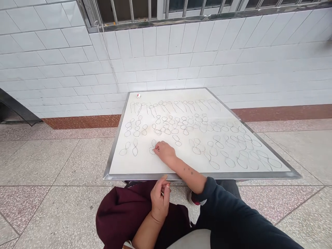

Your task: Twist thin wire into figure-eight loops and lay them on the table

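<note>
On the white tabletop (137,164), thin dark wire-like loops lie in rows, most of them twisted into figure-eights. My right hand (164,152) reaches over the near left part of the top, its fingertips pinched on one thin figure-eight loop (154,142) that is partly hidden under them. Left of it lie two more loops, one of them an upright figure-eight (135,147). My left hand (160,199) is just off the table's near edge, above my lap. Its fingers are curled in towards the thumb; whatever they hold, if anything, is too small to make out.
A metal strip (111,159) edges the table. A small red and white item (139,96) sits in the far left corner. Behind stands a white tiled wall (166,62) with a barred window and a hanging cord (110,62). Dark red cloth (124,214) covers my lap.
</note>
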`<action>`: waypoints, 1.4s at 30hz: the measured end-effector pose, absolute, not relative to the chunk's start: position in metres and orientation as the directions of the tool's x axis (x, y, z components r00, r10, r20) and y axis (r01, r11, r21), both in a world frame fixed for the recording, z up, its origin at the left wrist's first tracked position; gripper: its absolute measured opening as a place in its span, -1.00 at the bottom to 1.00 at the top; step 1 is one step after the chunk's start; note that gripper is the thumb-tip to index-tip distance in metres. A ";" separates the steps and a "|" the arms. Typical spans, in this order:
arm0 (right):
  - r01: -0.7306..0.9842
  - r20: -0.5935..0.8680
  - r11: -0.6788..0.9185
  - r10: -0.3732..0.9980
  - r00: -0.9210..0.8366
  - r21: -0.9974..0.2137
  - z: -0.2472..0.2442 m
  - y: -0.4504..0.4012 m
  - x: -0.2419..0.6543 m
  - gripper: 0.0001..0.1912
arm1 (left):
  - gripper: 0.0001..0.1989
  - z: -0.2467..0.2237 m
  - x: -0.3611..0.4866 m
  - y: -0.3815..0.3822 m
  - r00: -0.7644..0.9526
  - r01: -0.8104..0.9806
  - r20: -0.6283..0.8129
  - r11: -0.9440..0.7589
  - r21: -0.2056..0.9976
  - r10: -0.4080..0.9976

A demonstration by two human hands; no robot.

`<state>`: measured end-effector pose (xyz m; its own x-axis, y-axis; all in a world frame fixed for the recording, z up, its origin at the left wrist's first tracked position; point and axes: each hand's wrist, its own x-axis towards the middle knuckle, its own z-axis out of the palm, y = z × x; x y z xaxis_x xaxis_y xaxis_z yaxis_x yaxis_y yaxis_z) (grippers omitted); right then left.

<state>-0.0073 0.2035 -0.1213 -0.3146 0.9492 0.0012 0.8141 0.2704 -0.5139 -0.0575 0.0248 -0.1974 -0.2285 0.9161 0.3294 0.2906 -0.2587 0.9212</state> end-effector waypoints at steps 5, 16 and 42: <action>0.812 0.042 0.291 0.949 -0.313 -0.506 -0.118 0.196 -0.002 -0.91 | -0.66 -0.180 -0.058 0.026 -0.420 0.083 0.205 -0.188 0.979 0.884; 0.404 0.402 0.634 0.752 -0.523 -0.660 -0.079 0.098 0.067 -0.91 | -0.37 -0.088 -0.070 0.031 -0.469 -0.320 -0.036 -0.132 0.938 0.883; 0.247 0.549 0.726 0.660 -0.512 -0.642 -0.045 0.054 0.126 -0.75 | -0.46 -0.033 -0.011 -0.003 -0.404 -0.406 -0.031 -0.149 0.902 0.914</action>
